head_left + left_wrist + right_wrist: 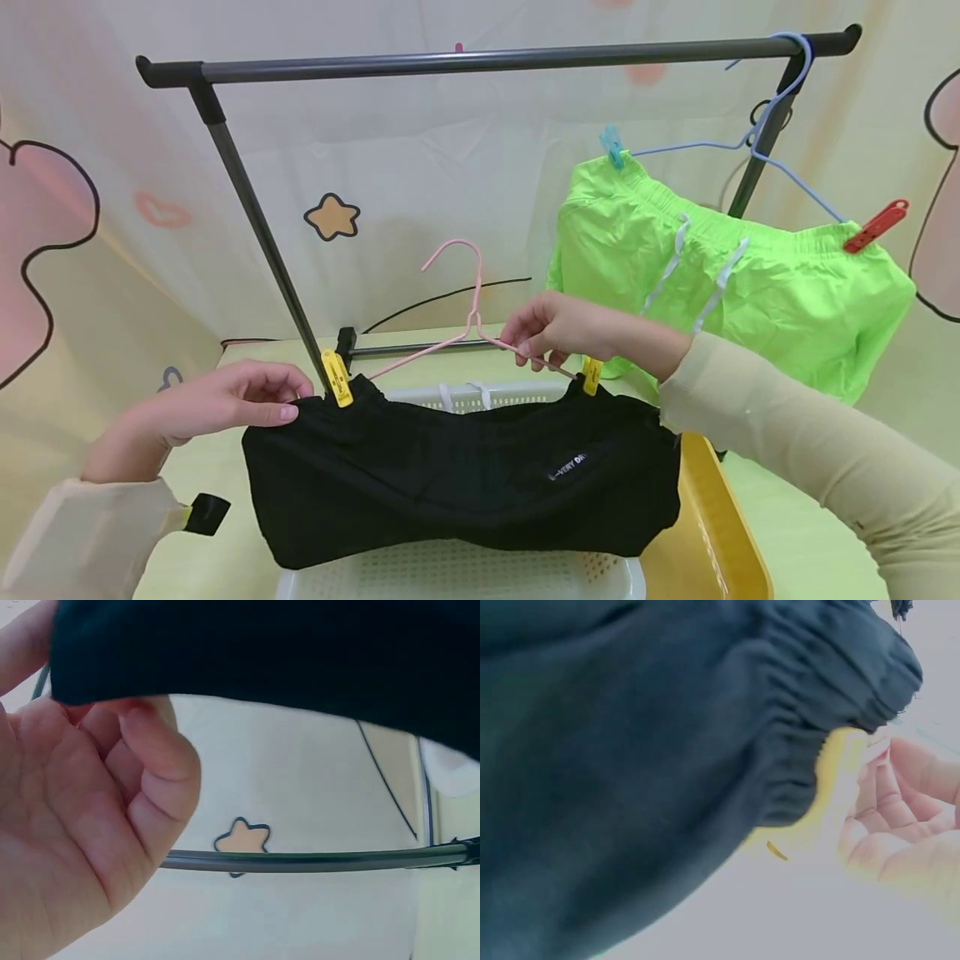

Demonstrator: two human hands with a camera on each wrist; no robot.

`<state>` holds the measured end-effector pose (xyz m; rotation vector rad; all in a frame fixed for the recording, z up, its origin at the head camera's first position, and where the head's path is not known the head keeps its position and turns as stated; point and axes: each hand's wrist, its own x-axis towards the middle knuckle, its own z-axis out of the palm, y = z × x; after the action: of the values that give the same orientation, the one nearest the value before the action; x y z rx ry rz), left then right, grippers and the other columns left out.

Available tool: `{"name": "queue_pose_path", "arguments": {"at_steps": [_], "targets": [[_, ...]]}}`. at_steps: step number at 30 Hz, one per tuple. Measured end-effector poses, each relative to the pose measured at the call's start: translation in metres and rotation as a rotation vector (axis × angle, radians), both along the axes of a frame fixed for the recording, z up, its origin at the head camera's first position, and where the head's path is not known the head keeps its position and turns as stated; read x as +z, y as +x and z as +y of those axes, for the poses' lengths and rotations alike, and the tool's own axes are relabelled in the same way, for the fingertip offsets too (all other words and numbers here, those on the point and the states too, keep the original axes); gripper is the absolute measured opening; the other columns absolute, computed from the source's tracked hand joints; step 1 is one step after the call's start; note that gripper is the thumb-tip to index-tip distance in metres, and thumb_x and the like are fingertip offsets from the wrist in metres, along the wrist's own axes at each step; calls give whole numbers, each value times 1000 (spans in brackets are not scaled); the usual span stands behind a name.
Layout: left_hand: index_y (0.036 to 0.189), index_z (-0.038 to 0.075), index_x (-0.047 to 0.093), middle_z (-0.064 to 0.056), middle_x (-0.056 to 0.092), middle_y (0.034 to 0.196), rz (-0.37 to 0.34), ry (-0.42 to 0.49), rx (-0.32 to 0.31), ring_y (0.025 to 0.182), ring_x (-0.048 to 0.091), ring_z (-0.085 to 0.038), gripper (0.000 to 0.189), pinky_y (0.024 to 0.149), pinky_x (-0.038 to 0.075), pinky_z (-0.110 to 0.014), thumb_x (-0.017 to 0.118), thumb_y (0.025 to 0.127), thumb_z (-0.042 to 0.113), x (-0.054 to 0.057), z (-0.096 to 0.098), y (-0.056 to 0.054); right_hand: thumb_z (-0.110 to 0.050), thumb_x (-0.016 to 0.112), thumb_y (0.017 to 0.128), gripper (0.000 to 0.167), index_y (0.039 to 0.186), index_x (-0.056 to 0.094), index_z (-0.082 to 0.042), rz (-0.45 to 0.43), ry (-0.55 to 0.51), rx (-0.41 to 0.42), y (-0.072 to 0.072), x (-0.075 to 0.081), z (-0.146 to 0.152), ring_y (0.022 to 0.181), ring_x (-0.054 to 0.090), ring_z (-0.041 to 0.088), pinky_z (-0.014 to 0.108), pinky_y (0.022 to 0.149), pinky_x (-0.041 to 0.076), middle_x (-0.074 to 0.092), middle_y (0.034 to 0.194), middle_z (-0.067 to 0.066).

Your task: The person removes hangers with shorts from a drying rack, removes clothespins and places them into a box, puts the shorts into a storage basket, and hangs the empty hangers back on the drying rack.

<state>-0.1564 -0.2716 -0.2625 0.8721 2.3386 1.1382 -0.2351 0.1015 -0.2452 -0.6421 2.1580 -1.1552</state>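
Note:
Black shorts [465, 475] hang from a pink hanger [477, 312], fastened at the waistband by a yellow clothespin [337, 377] on the left and another yellow clothespin [592, 375] on the right. My left hand [232, 400] pinches the waistband's left corner between thumb and fingers; in the left wrist view the dark cloth [262, 652] covers the fingertips. With my right hand [558, 329] I grip the right arm of the pink hanger, just inside the right clothespin. The right wrist view shows the gathered waistband [795, 750] close beside that hand.
A dark metal rack bar [480, 60] spans the top. Bright green shorts [735, 275] hang on a blue hanger [765, 125] at its right end, held by a blue clothespin [611, 147] and a red clothespin [876, 226]. Below stand a white basket [465, 575] and a yellow basin [712, 533].

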Motion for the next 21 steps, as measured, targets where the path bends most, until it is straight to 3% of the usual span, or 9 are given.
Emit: {"name": "queue_pose_path", "arguments": {"at_steps": [9,15,21], "targets": [[104,3,52,0,58,97,-77,-77,77,94,51,-5,21,79,42,-22,53,87,16,-15,2,-7,6,47,85,14,97,55,4,-11,28,1,0,-12,0,57,48,13,22,51,39,56,69,3],[104,2,52,-5,55,99,-96,-99,71,89,49,-8,22,75,42,-24,54,87,16,-26,4,-13,8,46,85,14,96,54,4,-2,29,12,2,-18,0,57,48,13,22,50,39,54,68,2],[105,3,53,-11,54,107,-104,-133,81,98,48,-16,25,80,42,-29,55,86,18,-39,6,-18,8,47,83,13,92,55,2,6,43,20,3,-25,-1,55,47,13,23,48,38,53,64,2]]}}
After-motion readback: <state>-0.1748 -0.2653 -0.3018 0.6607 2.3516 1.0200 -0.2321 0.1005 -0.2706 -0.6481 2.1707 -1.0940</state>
